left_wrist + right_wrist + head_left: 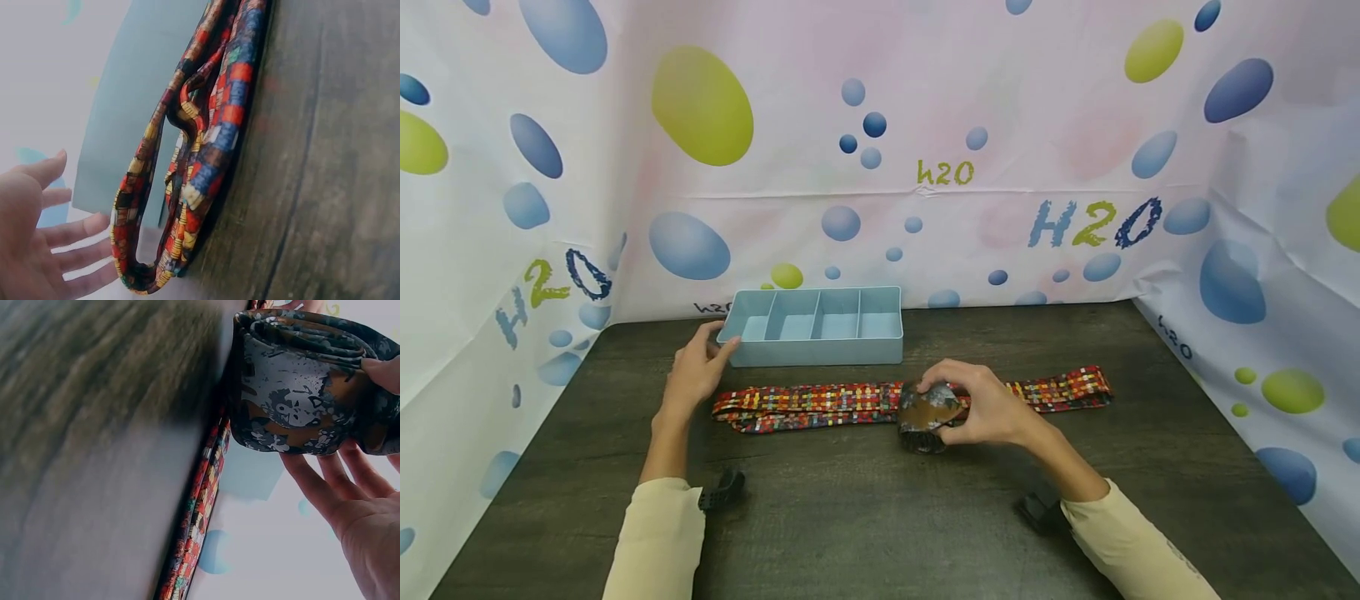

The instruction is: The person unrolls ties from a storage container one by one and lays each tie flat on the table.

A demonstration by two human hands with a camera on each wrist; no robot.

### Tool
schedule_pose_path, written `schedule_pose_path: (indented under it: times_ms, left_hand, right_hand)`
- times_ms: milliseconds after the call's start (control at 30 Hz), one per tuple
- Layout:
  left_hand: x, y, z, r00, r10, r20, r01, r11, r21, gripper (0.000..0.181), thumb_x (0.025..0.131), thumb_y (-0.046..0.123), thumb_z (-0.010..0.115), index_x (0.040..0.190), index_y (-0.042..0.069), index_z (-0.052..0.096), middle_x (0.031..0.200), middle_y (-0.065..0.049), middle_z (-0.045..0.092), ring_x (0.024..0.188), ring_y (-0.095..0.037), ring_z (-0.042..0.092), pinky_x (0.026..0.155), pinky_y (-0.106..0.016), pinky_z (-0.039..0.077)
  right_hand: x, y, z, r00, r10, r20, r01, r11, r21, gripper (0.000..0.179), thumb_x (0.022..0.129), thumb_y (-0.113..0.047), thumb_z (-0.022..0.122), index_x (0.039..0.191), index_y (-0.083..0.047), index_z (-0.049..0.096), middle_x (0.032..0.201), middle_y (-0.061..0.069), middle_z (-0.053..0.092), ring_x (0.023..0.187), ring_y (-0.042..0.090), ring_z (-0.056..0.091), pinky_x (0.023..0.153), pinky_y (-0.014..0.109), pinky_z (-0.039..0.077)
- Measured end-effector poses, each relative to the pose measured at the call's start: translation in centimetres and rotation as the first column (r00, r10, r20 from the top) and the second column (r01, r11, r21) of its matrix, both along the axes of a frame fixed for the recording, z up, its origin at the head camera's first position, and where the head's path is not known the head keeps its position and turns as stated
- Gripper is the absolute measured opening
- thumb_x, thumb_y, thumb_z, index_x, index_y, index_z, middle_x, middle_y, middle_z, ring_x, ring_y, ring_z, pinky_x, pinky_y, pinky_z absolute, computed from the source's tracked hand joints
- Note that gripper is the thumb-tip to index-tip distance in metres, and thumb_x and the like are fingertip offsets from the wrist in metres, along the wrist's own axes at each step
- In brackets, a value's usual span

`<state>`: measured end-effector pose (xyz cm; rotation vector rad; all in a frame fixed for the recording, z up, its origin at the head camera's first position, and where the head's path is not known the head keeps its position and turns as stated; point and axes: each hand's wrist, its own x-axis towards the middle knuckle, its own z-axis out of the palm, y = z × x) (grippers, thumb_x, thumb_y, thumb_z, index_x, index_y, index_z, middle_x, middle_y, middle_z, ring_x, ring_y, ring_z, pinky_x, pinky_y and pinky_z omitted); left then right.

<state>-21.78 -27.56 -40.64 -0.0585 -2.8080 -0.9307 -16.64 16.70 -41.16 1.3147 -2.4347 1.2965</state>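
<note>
My right hand [992,408] grips a rolled-up necktie [919,417], dark with brown and grey blotches, thumb on one side and fingers on the other. The layers of its coil [306,337] show in the right wrist view. Behind the roll, a folded necktie [820,404] in red, yellow and blue checks lies lengthwise across the table, its looped end [140,275] to the left. My left hand [694,371] is at the left end of a light blue tray [816,352], fingers extended and thumb by the front corner; it holds nothing.
The tray has several compartments in a row and stands at the back of the dark wooden table [880,517]. A printed sheet [797,100] with blue and green ovals rises behind and on both sides. Dark straps with small devices [722,490] sit at both wrists.
</note>
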Motion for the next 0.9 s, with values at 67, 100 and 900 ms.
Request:
schedule_pose_path:
  times_ms: [67, 100, 900]
  left_hand:
    - [0.3, 0.0, 0.1, 0.999, 0.028, -0.02, -0.028, 0.999, -0.022, 0.068, 0.109, 0.046, 0.051, 0.155, -0.003, 0.039, 0.102, -0.026, 0.065, 0.076, -0.032, 0.061, 0.058, -0.038, 0.044]
    - [0.5, 0.1, 0.2, 0.999, 0.04, -0.03, -0.041, 0.999, -0.031, 0.068, 0.109, 0.045, 0.052, 0.154, -0.003, 0.04, 0.102, -0.026, 0.065, 0.076, -0.033, 0.061, 0.057, -0.038, 0.044]
    - [3.5, 5.0, 3.0, 0.947, -0.125, -0.296, 0.135, 0.991, 0.013, 0.025, 0.103, 0.012, 0.066, 0.119, -0.007, 0.069, 0.088, -0.015, 0.065, 0.07, -0.028, 0.061, 0.067, -0.039, 0.051]
  right_hand:
    - [0.1, -0.1, 0.0, 1.0, 0.015, 0.008, -0.015, 1.0, -0.003, 0.049, 0.074, -0.001, 0.082, 0.12, -0.009, 0.067, 0.121, 0.01, 0.066, 0.098, 0.018, 0.066, 0.078, 0.037, 0.059]
    - [0.1, -0.1, -0.1, 1.0, 0.022, 0.014, -0.021, 1.0, -0.006, 0.049, 0.074, -0.001, 0.082, 0.12, -0.009, 0.067, 0.12, 0.011, 0.066, 0.097, 0.018, 0.066, 0.076, 0.035, 0.059]
    - [0.9, -0.5, 0.0, 0.996, 0.054, 0.071, -0.054, 0.999, 0.002, 0.047, 0.076, 0.003, 0.082, 0.119, -0.008, 0.065, 0.119, 0.011, 0.065, 0.097, 0.018, 0.065, 0.075, 0.039, 0.059]
